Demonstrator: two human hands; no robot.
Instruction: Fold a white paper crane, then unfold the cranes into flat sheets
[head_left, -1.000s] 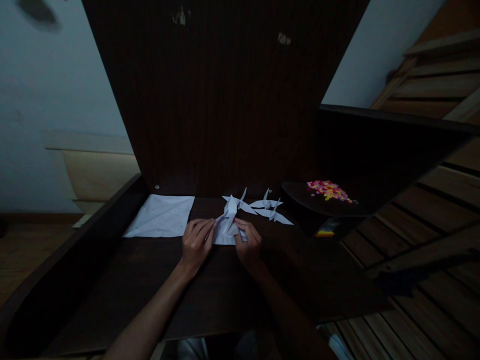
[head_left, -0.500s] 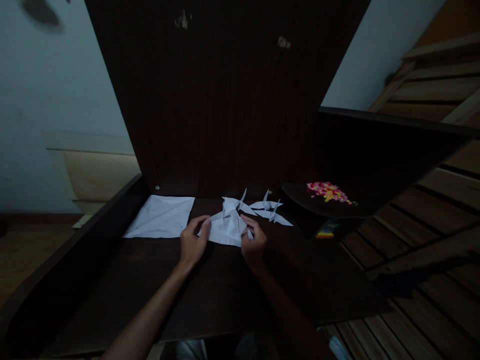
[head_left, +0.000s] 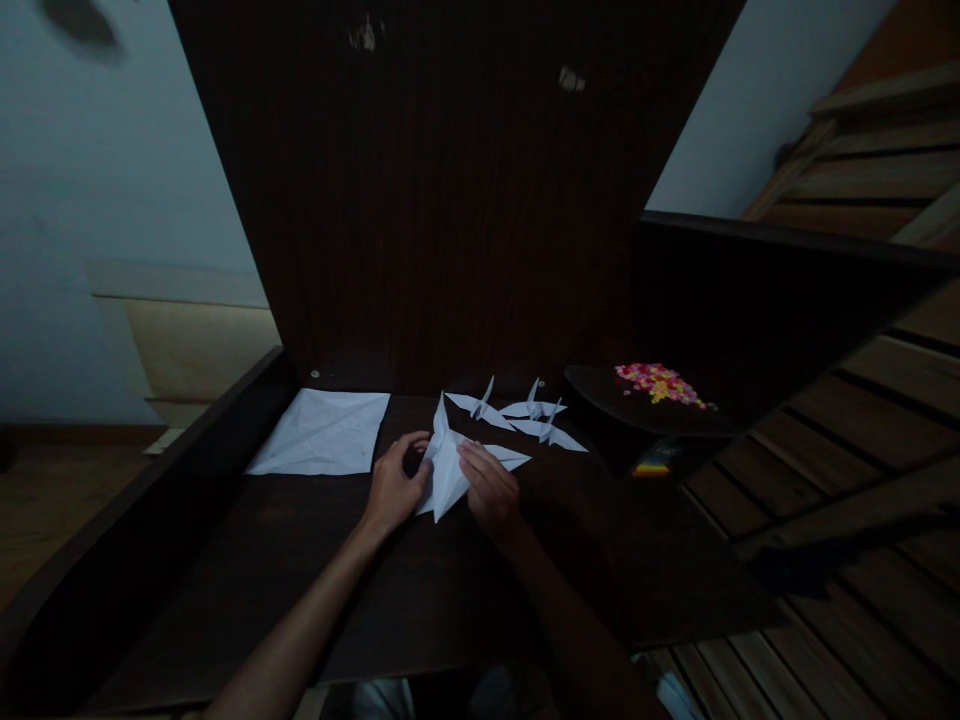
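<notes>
A partly folded sheet of white paper (head_left: 451, 475), creased into pointed flaps, is between my two hands over the dark desk. My left hand (head_left: 397, 483) grips its left edge, thumb and fingers curved around it. On the other side my right hand (head_left: 491, 485) pinches the right part, its fingers lying over the paper. Just behind are three folded paper cranes, among them one paper crane (head_left: 550, 432) at the right and another (head_left: 482, 405) at the left. A flat creased paper sheet (head_left: 322, 435) lies to the left of my left hand.
A pile of small pink, red and yellow pieces (head_left: 658, 382) lies on a dark corner shelf (head_left: 592, 385) at the right. The desk (head_left: 420, 600) has a raised left side (head_left: 150, 520) and a tall back panel (head_left: 450, 200). Wooden slats (head_left: 862, 480) stand beyond it on the right.
The paper in my hands has gone from a spread, opened-out shape to a narrower, pointed one. My right hand has turned over it and shifted slightly left.
</notes>
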